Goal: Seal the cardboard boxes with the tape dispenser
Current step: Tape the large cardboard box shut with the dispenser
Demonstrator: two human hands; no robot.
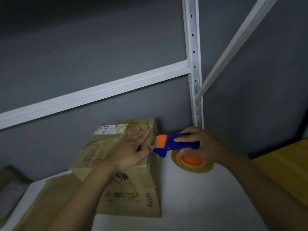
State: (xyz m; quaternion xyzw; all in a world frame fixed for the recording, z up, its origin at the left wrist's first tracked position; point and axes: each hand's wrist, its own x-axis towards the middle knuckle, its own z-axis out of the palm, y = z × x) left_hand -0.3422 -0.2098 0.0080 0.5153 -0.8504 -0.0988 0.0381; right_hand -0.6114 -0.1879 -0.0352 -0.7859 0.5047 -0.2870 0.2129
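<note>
Tape dispenser (168, 145) sat clasped in your right grip (200, 145), the fingers wrapped over its blue handle and the thumb tucked below, out of sight. Its orange head (162, 139) met the top right edge of the cardboard box (116, 190), and the roll of clear tape (193, 170) with its orange hub hung just beside the box's right side, low over the white surface (200, 207); whether the roll touched the surface could not be told.

Your left grip (130, 152) held nothing. It lay flat on the box's top with the fingers straight, pressing down, the fingertips close to the dispenser's head.

The box stood on the surface near the grey wall (100, 47), with a white label (110, 130) at the far end of its top and dark print on the side facing you. A flat piece of cardboard (56, 195) lay at its left. Further left another box (10, 189) showed, dim and blurred. A yellow wooden board (283, 165) lay at the right edge. White shelf bars (100, 93) crossed the wall behind.
</note>
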